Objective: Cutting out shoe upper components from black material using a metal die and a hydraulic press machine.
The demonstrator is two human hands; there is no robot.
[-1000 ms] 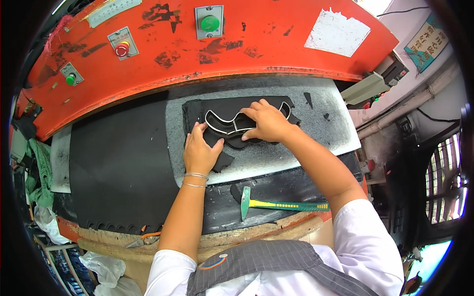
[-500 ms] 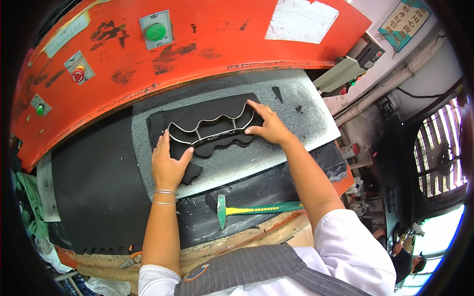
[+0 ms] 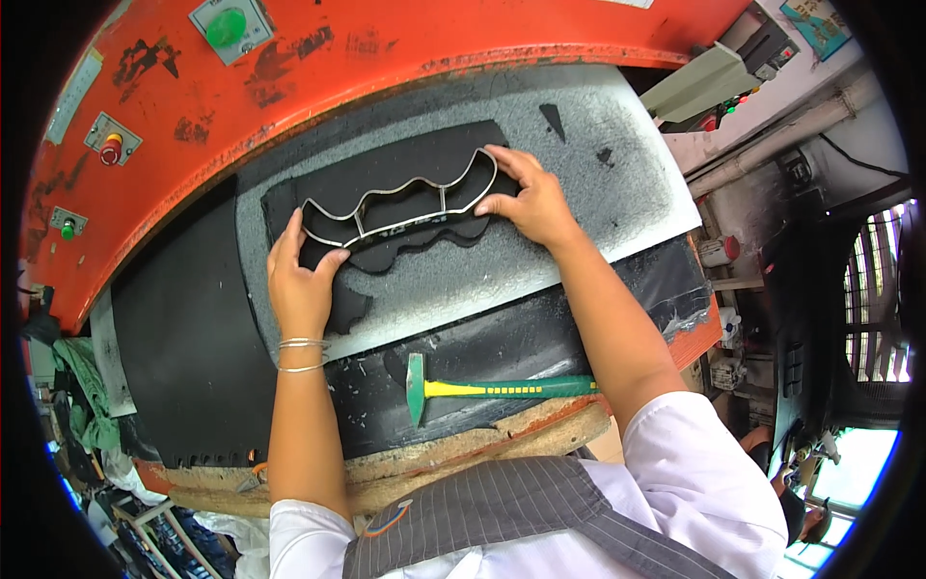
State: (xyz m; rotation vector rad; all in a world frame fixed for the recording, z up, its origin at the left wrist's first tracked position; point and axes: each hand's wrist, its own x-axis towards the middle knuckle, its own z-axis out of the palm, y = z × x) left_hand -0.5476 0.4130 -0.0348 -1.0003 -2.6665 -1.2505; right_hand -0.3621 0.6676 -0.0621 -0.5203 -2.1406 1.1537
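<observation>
While both hands point(image 3: 301, 285) point(image 3: 542, 207) grip a metal frame point(image 3: 403, 229), a grey board point(image 3: 598, 207) lies before an orange machine panel point(image 3: 463, 29).

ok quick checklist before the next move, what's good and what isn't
1. Left hand at the metal frame's left end: ok.
2. Right hand at its right end: ok.
3. Whole frame within the edges of the black sheet: cannot tell, dark edges blend.
4. Hammer apart from the frame: ok.
5. Grey board free of scraps: not ok, a black triangular scrap lies right of the sheet.
</observation>
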